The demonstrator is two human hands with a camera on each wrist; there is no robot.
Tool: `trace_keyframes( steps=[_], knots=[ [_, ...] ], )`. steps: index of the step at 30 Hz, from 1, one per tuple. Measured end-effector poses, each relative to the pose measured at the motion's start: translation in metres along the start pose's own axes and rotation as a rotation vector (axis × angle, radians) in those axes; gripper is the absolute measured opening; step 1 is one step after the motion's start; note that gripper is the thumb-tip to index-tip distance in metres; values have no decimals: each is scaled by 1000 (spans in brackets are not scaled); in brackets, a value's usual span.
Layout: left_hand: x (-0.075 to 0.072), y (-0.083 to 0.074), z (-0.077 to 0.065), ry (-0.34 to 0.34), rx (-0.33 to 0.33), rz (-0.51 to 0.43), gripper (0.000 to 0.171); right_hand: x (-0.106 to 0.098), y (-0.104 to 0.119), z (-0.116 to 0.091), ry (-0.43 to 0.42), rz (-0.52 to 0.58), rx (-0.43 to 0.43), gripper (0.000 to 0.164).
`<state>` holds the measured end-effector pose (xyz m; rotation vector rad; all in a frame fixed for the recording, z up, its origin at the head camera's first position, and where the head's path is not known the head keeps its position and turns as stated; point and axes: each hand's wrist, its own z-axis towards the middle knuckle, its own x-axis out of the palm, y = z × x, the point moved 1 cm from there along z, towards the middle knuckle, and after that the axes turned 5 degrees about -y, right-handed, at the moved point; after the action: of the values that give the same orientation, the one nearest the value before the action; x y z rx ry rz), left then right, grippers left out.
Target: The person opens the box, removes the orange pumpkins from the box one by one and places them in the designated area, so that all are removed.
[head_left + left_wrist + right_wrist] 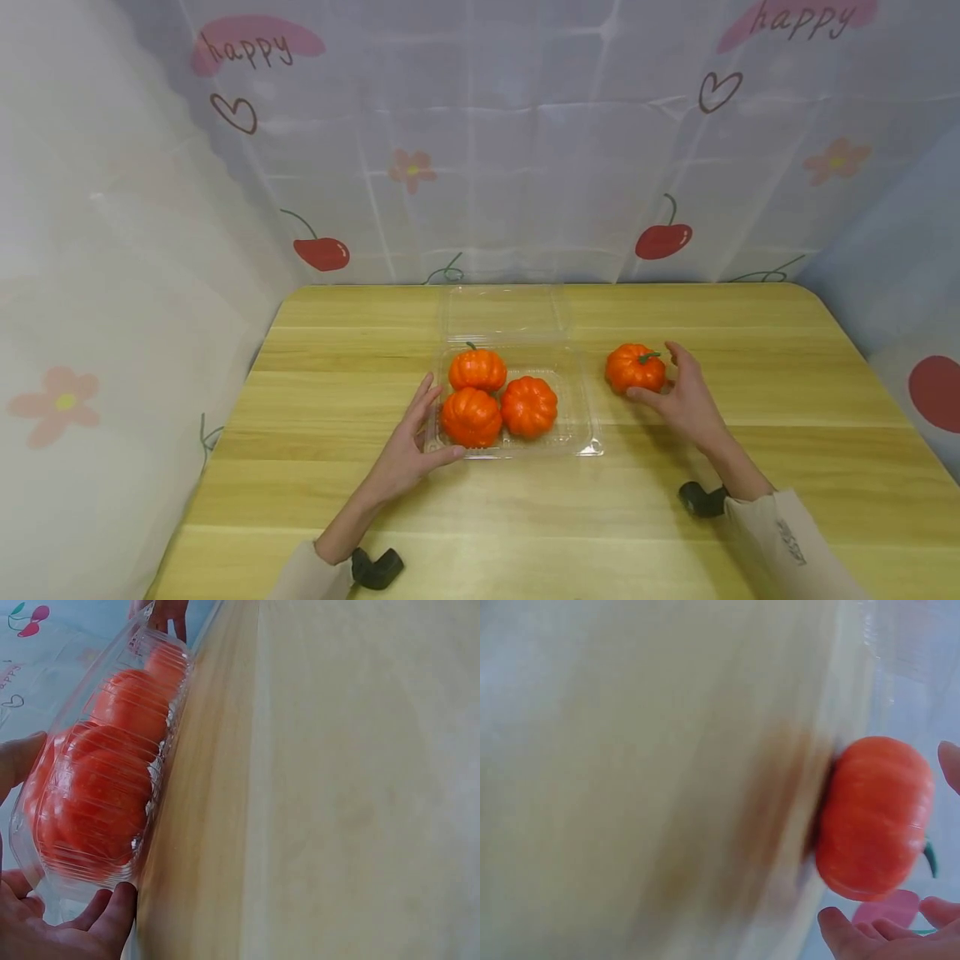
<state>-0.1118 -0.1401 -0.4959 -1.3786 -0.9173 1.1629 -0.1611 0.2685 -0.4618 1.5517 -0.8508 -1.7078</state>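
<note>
A clear plastic clamshell box [585,417] lies unfolded on the table, its lid [502,312] tipped back. Three small orange pumpkins sit in its base: one at the back [477,371], one at front left [471,418] and one at right [529,407]. My left hand [401,458] spreads its thumb and fingers about the box's front left corner, fingertips right at the clear wall. To the right of the box, a fourth pumpkin [632,369] with a green stem rests on the table. Around it my right hand [686,400] is spread, with a gap showing in the right wrist view.
The wooden table [540,533] ends at the back against a printed curtain [510,192]. Similar sheets hang at left [112,250] and right [900,292]. A dark wrist-worn piece [378,568] juts out by the left sleeve, another [702,500] by the right.
</note>
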Motion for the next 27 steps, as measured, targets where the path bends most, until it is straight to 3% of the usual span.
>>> trace_keyframes(
  steps=[7,15,21,27],
  knots=[
    [-1,-1,0,-2,-5,10,92,-7,18,-7,-15,19,-55,95],
    [-1,0,0,-6,0,20,92,1,48,-17,-36,13,-140,79],
    [0,0,0,-13,-2,27,93,9,63,-22,31,36,-162,61],
    [0,0,1,-11,3,27,92,21,69,-26,114,57,-239,54]
  ],
)
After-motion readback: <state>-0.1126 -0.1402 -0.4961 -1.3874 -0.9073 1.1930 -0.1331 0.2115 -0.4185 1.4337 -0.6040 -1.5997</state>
